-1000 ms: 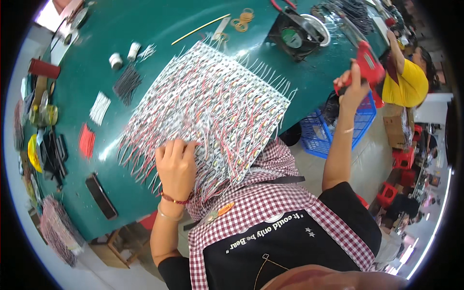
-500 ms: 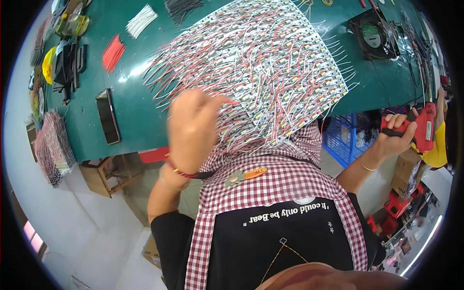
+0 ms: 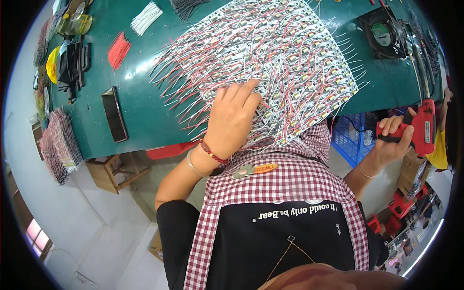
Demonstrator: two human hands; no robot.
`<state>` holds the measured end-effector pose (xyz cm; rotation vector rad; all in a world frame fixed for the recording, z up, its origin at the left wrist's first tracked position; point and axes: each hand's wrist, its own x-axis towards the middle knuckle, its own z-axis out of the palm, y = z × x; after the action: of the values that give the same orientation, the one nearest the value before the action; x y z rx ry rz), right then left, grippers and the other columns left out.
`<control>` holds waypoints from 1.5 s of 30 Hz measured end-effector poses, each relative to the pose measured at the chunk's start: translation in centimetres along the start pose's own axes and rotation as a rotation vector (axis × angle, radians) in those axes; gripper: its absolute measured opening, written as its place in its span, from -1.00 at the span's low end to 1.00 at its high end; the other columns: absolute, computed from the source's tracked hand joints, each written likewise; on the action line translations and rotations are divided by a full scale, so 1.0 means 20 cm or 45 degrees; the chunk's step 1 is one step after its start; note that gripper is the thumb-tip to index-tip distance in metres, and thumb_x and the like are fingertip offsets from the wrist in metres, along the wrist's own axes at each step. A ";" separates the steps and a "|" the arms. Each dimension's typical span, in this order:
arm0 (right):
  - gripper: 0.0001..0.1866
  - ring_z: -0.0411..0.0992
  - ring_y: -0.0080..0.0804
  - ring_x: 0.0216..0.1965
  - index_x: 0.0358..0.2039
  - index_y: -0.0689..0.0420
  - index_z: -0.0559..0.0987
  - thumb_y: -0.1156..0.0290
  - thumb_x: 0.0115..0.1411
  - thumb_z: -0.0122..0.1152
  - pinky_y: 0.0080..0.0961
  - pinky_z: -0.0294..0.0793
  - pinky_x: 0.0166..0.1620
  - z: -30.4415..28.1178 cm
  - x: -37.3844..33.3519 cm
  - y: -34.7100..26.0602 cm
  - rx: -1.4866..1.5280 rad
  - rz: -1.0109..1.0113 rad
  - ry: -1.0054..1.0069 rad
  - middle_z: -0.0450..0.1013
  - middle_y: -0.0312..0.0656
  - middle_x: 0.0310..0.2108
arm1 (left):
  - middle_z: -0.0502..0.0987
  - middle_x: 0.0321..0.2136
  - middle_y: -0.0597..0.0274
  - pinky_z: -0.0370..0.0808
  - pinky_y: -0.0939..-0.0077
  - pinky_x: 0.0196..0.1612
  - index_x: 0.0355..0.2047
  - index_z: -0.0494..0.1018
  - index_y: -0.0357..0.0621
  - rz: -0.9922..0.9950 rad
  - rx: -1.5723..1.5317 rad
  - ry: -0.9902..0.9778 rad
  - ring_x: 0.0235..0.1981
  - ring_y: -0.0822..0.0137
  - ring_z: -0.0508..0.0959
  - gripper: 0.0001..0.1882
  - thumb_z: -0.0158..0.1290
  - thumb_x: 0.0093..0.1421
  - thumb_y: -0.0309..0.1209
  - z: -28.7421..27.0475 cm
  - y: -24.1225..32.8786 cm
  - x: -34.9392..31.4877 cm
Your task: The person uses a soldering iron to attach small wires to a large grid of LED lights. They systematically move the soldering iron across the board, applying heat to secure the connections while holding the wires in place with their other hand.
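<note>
Lying leftmost, wire bundle (image 3: 62,145): a pale and reddish heap beside the green table (image 3: 142,113).
Phone (image 3: 114,114): dark, near the table's front edge.
Loose wires: a red pile (image 3: 118,50), with a white pile (image 3: 146,18) to its right.
Left hand (image 3: 232,116): palm down on the sheet's near part, fingers bent and close together, tips among the wires; whether they pinch one, I cannot make out.
Wired sheet (image 3: 309,63): flat on the table, bristling with red and white leads, its near corner reaching over the checked apron (image 3: 275,186).
Step in hand: apparently sorting or placing leads by touch, with the tool kept aside.
Next move: likely calls for steadying one lead at its spot before the tool comes near.
Fan (image 3: 382,33): black, right of the sheet, apart from it.
Right hand (image 3: 394,142): fingers wrapped around the handle of the red pistol-grip tool (image 3: 425,128), well apart from the sheet.
</note>
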<state>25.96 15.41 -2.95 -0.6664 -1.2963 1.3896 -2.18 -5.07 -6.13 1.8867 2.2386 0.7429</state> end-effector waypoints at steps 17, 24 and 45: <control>-0.50 0.18 -0.56 -0.71 0.06 0.35 0.23 0.18 0.30 -0.07 -0.54 0.36 -0.55 0.08 -0.04 0.02 0.025 0.042 -0.036 0.21 -0.26 -0.66 | 0.53 -0.16 0.33 0.28 0.39 -0.28 -0.39 0.42 -0.10 0.169 -0.047 -0.137 -0.35 0.33 0.43 -0.81 0.02 -0.06 -0.61 -0.02 0.05 0.05; -0.48 0.17 -0.57 -0.72 0.06 0.34 0.23 0.15 0.30 -0.05 -0.55 0.35 -0.57 0.07 -0.05 0.04 0.030 0.073 -0.024 0.20 -0.27 -0.66 | 0.52 -0.13 0.32 0.28 0.39 -0.26 -0.40 0.43 -0.08 0.026 -0.041 -0.097 -0.32 0.29 0.43 -0.84 0.05 -0.02 -0.61 -0.02 0.01 0.02; -0.38 0.18 -0.57 -0.73 0.08 0.30 0.21 0.02 0.27 0.00 -0.57 0.33 -0.56 0.12 -0.21 0.05 0.074 0.298 -0.189 0.20 -0.30 -0.68 | 0.54 -0.17 0.42 0.24 0.35 -0.16 -0.47 0.51 -0.02 -0.062 -0.089 -0.209 -0.25 0.24 0.37 -0.88 0.15 -0.05 -0.54 -0.19 0.10 0.03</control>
<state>24.64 10.84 -4.32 -0.7027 -1.3196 1.6882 -2.09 -5.40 -1.84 1.7857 2.1228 0.6258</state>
